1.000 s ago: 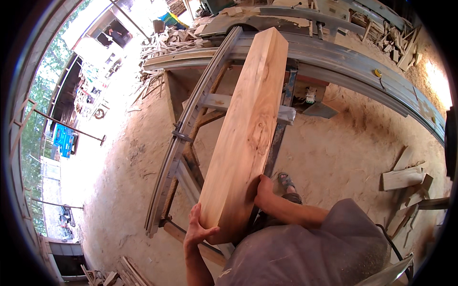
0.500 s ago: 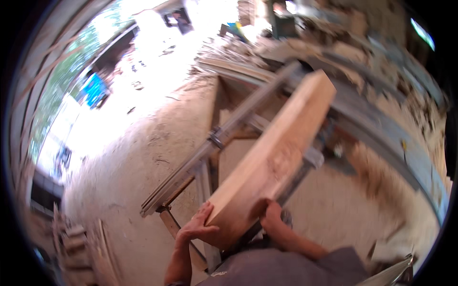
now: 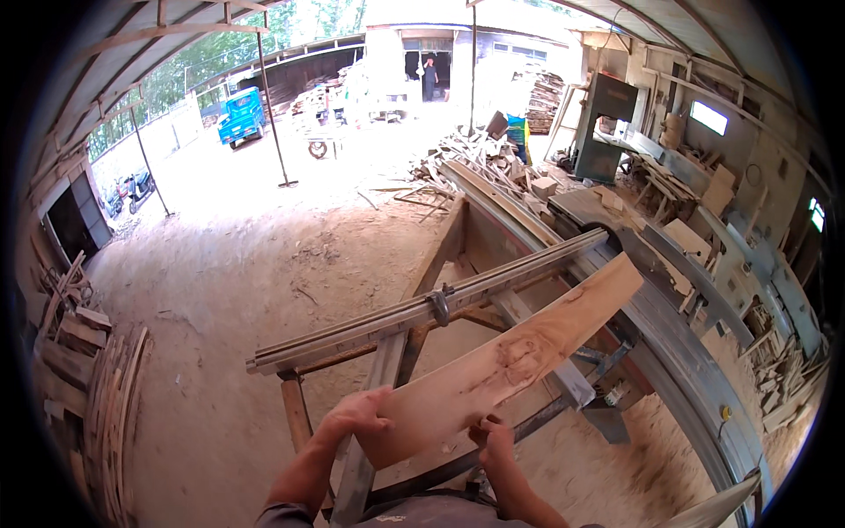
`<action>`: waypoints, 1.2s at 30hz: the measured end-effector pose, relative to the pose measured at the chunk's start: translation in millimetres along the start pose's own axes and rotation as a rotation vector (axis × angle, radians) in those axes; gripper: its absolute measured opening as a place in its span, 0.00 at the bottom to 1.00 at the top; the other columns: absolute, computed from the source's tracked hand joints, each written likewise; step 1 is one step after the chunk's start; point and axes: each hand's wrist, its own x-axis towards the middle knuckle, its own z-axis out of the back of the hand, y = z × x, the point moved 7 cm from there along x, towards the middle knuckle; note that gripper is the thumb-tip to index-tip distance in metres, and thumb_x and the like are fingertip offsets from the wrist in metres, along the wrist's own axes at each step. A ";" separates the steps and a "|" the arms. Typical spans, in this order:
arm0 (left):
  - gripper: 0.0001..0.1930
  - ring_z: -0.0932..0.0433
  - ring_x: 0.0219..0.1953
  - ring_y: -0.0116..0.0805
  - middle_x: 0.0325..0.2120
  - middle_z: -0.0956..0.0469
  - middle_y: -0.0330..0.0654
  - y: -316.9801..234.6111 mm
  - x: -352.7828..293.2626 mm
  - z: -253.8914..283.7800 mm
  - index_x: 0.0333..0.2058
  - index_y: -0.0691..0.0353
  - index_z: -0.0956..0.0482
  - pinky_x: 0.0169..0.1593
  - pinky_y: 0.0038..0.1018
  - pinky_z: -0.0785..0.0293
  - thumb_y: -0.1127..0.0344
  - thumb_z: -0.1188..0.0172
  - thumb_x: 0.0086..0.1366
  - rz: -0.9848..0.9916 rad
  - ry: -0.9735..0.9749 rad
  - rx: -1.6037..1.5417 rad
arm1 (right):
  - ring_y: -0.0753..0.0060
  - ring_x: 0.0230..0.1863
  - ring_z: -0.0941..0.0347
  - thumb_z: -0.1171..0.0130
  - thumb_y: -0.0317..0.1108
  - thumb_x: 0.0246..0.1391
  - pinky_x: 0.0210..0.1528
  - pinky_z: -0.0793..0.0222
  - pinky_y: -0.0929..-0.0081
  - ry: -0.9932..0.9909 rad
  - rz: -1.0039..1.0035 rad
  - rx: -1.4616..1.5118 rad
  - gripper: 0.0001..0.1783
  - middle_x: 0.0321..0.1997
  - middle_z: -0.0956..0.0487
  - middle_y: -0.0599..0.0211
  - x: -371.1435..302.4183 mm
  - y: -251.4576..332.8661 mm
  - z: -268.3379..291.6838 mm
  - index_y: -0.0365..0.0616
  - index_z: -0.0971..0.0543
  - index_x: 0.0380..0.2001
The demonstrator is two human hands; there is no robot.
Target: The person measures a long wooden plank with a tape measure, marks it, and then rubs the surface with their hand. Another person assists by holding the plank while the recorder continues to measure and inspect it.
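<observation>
A thick, pale wooden board (image 3: 519, 359) with a dark knot in its face slants from near my body toward the far right. At its near left end, my left hand (image 3: 356, 415) is closed around the edge, thumb on the face. My right hand (image 3: 495, 440) has curled fingers against the lower edge; their tips are partly hidden. Below the board is a metal sliding-table frame (image 3: 356, 480). Its fence rail (image 3: 352, 336), with a clamp-like stop (image 3: 439, 304), runs past the board's far side.
A long machine table (image 3: 678, 370) curves along the right. Scrap wood (image 3: 480, 163) is heaped beyond it, and timber strips (image 3: 114, 405) lie at the left. A blue truck (image 3: 241, 116) stands outside; another person (image 3: 429, 79) is in a far doorway.
My view has turned and sharpened, taking in more of the yard. The board now slants less steeply, its far end lower in the picture. Both hands remain at its near end.
</observation>
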 end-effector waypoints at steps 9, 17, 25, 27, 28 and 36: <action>0.35 0.30 0.58 0.53 0.54 0.26 0.53 38.2 24.9 -3.0 0.62 0.59 0.31 0.63 0.46 0.40 0.41 0.45 0.64 0.025 -0.658 0.290 | 0.44 0.77 0.55 0.51 0.48 0.64 0.77 0.65 0.48 0.195 1.252 -1.488 0.39 0.75 0.47 0.42 -29.4 122.8 -116.4 0.33 0.44 0.70; 0.34 0.28 0.56 0.51 0.53 0.25 0.52 37.7 20.6 -0.1 0.61 0.58 0.29 0.61 0.45 0.39 0.42 0.44 0.64 0.021 -0.662 0.254 | 0.43 0.78 0.59 0.53 0.54 0.64 0.77 0.68 0.48 0.239 1.166 -1.552 0.43 0.76 0.48 0.42 -6.0 139.5 -148.4 0.31 0.45 0.70; 0.28 0.27 0.55 0.53 0.49 0.23 0.51 36.3 13.6 4.2 0.55 0.58 0.25 0.61 0.45 0.38 0.44 0.43 0.64 0.042 -0.685 0.222 | 0.44 0.78 0.58 0.50 0.54 0.62 0.78 0.68 0.48 0.187 1.330 -1.384 0.45 0.77 0.51 0.44 -20.9 174.9 -181.0 0.31 0.47 0.71; 0.28 0.27 0.55 0.53 0.49 0.22 0.51 32.0 14.0 3.9 0.56 0.58 0.26 0.62 0.45 0.38 0.44 0.43 0.64 0.051 -0.664 0.203 | 0.47 0.78 0.57 0.51 0.55 0.62 0.78 0.68 0.48 0.234 1.282 -1.479 0.44 0.77 0.49 0.47 -7.6 157.3 -177.5 0.33 0.45 0.71; 0.29 0.27 0.55 0.53 0.49 0.22 0.51 24.4 20.3 5.8 0.57 0.58 0.26 0.62 0.44 0.38 0.44 0.43 0.64 0.030 -0.657 0.194 | 0.49 0.78 0.56 0.51 0.55 0.62 0.78 0.67 0.49 0.280 1.186 -1.615 0.44 0.77 0.48 0.48 19.3 130.6 -164.0 0.34 0.44 0.71; 0.30 0.26 0.55 0.51 0.50 0.22 0.51 34.7 18.9 4.4 0.57 0.62 0.25 0.61 0.43 0.36 0.46 0.41 0.64 0.034 -0.687 0.206 | 0.54 0.78 0.53 0.50 0.56 0.61 0.77 0.65 0.49 0.318 1.130 -1.675 0.42 0.76 0.43 0.53 38.9 99.4 -163.2 0.38 0.38 0.69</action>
